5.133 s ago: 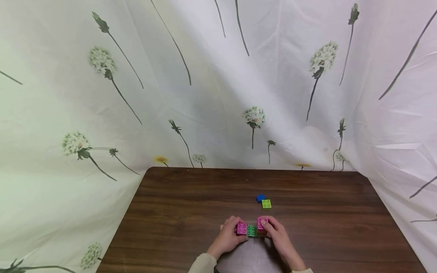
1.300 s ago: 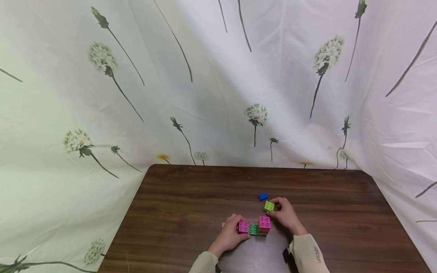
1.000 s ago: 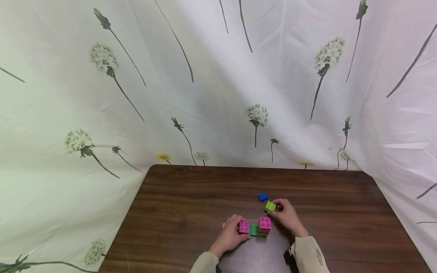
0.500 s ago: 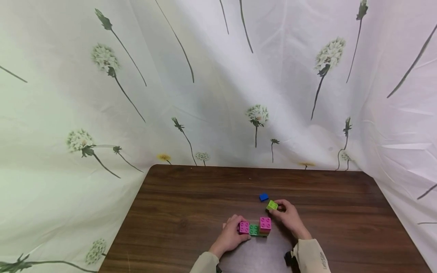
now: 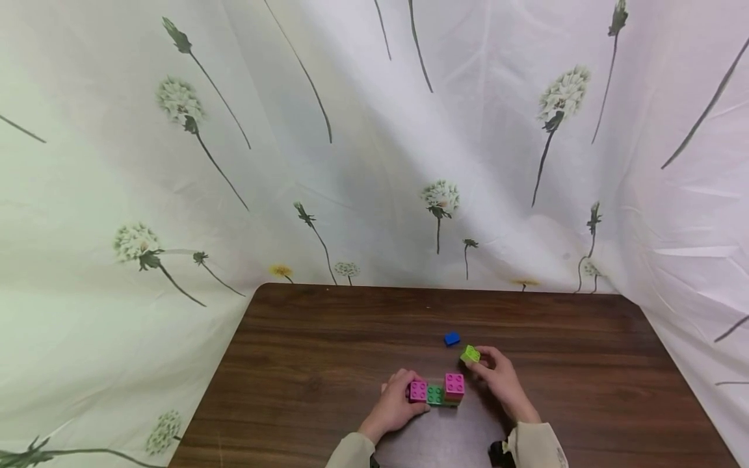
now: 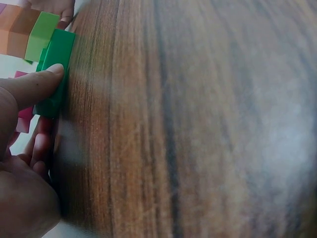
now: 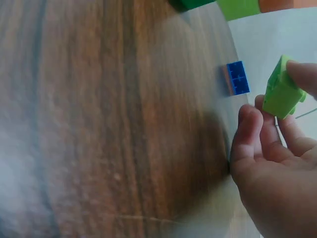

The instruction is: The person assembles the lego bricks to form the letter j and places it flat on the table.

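My left hand [image 5: 393,402] grips the left end of a toy-brick build on the table. Its long green base brick [image 6: 58,74] has the left thumb along its side. A pink brick [image 5: 418,390] sits on the base by that hand. At the right end rises a stack: a lime layer [image 6: 41,37], an orange-brown layer [image 6: 22,32] and a pink brick [image 5: 454,383] on top. Behind the build, my right hand [image 5: 497,377] pinches a loose lime-green brick [image 7: 284,91] between thumb and fingers. This brick is tilted, its studs turned away from the right wrist camera.
A small blue brick [image 5: 452,338] lies on the table just behind and left of the lime-green one. The dark wooden table [image 5: 328,338] reaches back to a white curtain [image 5: 363,195] printed with dandelions.
Earlier my right hand was on the stack's pink top; then it went to the lime-green brick beside the blue one, took it, tilted it and drew it right. My left hand stays on the build.
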### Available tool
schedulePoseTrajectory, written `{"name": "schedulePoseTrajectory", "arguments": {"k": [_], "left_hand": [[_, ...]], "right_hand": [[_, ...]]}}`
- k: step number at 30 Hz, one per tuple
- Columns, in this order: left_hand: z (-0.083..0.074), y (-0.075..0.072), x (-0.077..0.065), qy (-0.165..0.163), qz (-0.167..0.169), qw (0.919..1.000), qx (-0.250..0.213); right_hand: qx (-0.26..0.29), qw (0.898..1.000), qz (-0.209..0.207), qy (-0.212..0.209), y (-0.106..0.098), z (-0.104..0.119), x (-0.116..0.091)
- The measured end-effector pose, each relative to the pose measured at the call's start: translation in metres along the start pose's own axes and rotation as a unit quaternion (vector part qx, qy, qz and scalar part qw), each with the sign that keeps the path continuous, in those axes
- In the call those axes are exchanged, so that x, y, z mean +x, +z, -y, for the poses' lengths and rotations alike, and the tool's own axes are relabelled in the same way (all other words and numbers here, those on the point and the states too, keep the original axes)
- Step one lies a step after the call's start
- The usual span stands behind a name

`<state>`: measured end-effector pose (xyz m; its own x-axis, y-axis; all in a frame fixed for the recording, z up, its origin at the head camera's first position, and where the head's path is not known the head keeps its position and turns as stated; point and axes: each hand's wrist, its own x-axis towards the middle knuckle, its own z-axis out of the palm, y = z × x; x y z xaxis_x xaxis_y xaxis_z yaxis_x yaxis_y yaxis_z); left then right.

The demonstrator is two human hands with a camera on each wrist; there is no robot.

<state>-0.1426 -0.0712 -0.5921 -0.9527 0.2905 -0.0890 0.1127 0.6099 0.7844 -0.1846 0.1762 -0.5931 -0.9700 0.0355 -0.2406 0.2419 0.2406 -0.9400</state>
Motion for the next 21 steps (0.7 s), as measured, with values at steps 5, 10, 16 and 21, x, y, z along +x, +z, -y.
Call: {"name": "schedulePoseTrajectory", "arguments": {"k": [5, 10, 16, 21], "left_hand": [[-0.002, 0.000, -0.001, 0.004, 0.000, 1.0000, -0.003], [-0.002, 0.000, -0.001, -0.001, 0.002, 1.0000, -0.005], [-0.001, 0.000, 0.000, -0.004, 0.004, 1.0000, -0.004], [-0.001, 0.001, 0.000, -0.003, 0.002, 1.0000, -0.003]], "right_hand": [[0.020, 1.000, 0.004, 0.007, -0.002, 0.003, -0.008], [0.041, 0.999, 0.007, 0.000, -0.002, 0.010, -0.015], [0.037, 0.999, 0.011, -0.033, -0.001, 0.020, -0.026], [0.025, 0.995, 0.029, -0.095, -0.001, 0.027, -0.034]]}}
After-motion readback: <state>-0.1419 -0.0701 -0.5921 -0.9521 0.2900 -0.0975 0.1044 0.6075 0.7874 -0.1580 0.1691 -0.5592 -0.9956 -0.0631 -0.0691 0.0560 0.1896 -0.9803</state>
